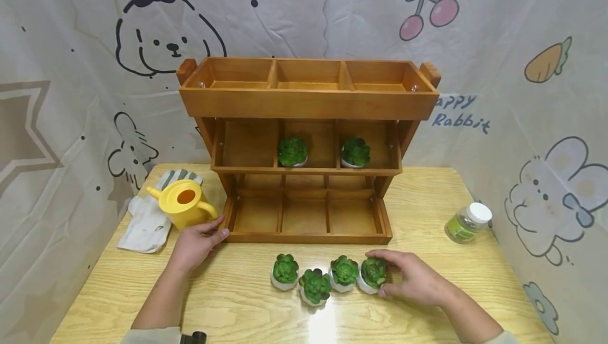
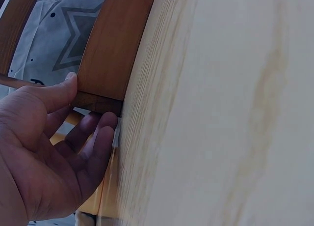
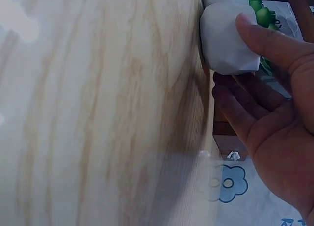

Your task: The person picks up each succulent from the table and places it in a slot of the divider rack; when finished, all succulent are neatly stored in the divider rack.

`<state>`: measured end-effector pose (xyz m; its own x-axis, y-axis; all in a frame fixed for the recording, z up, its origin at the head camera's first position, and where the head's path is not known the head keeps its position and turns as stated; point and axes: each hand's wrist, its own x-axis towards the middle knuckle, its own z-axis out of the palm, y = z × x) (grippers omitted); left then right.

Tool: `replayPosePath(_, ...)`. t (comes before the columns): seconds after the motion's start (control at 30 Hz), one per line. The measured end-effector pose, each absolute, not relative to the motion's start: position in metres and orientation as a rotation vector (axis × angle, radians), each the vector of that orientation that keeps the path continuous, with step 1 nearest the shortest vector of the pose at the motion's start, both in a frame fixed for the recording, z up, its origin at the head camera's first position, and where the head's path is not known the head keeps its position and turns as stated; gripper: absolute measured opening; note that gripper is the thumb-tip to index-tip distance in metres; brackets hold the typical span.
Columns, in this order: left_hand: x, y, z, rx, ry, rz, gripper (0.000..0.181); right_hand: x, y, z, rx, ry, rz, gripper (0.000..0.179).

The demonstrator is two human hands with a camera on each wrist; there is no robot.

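Observation:
At its lower left corner, the three-tier wooden plant shelf [image 1: 309, 105] is held by my left hand [image 1: 196, 246]. In the left wrist view the thumb lies on one side of the board end [image 2: 108, 49], with the fingers curled at the other. My right hand [image 1: 415, 278] holds the rightmost potted succulent [image 1: 372, 273], thumb on the near side of its white faceted pot [image 3: 228, 39] and fingers round the far side. Left of it stand three more potted succulents [image 1: 344, 271], in front of the shelf. The middle tier holds two succulents [image 1: 293, 151], in its centre and right compartments.
A yellow watering can [image 1: 178, 209] stands left of the shelf, beside white gloves [image 1: 144, 225] with a striped cuff. On the right is a clear jar [image 1: 461, 228] with a white lid. A patterned cloth [image 1: 294, 11] hangs round the back and sides.

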<state>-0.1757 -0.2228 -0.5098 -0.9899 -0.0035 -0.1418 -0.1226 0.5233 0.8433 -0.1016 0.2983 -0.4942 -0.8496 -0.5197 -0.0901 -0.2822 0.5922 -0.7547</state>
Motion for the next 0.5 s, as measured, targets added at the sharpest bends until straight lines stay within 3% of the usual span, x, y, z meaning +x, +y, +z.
replayPosePath(0.5,-0.1761,-0.2229,-0.5097,-0.085,2.667,1.447,0.053,-0.103,0.3021,-0.4919,-0.663,2.457,-1.247,0.07)
